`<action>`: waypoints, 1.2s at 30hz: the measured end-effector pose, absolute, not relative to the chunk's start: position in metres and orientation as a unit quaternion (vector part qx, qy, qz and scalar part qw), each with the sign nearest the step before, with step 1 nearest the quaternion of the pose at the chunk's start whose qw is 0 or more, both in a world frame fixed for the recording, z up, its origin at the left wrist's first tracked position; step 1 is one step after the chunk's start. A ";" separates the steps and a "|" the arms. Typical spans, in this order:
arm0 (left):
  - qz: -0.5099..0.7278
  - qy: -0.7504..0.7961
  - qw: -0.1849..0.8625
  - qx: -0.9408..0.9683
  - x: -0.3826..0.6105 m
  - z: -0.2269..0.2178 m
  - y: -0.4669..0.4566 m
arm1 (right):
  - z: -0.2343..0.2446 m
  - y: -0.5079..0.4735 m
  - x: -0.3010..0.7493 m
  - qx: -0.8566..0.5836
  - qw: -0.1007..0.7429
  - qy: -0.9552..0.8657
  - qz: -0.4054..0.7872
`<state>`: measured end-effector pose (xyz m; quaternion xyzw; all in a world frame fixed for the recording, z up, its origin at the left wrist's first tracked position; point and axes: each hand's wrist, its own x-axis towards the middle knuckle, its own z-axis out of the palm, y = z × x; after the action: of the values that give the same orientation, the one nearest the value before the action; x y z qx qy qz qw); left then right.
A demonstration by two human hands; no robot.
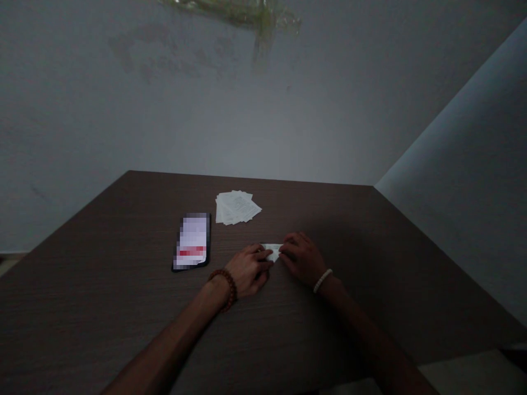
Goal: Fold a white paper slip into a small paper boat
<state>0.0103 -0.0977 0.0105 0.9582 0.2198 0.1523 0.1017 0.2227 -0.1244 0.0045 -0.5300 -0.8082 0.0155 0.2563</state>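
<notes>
A small piece of white paper (273, 253) lies on the dark wooden table between my two hands. My left hand (249, 269), with a brown bead bracelet at the wrist, presses its fingers on the paper's left side. On the right side, my right hand (303, 257) has its fingers closed on the paper's edge; a pale bracelet circles that wrist. Fingers cover both ends of the paper, which looks folded. Beyond my left hand is a loose, fanned pile of white printed paper sheets (237, 207).
A phone (192, 241) with a lit, blurred screen lies to the left of my left hand. The brown table (123, 230) meets a grey wall (288, 126) at its far edge. Another wall surface (465, 181) rises along the right side.
</notes>
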 end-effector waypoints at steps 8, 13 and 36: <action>0.158 0.212 0.112 0.958 0.010 0.010 -0.097 | 0.005 -0.140 0.227 -0.455 0.176 -0.873 0.005; 0.155 0.208 0.120 0.958 0.008 0.008 -0.095 | 0.007 -0.141 0.224 -0.465 0.167 -0.869 -0.007; 0.180 0.210 0.124 0.953 0.006 0.002 -0.092 | 0.003 -0.142 0.224 -0.421 0.122 -0.897 -0.053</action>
<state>0.0059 -0.0916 0.0015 0.9530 0.2097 0.1798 0.1243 0.2243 -0.1422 0.0031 -0.4213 -0.8970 -0.0534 0.1225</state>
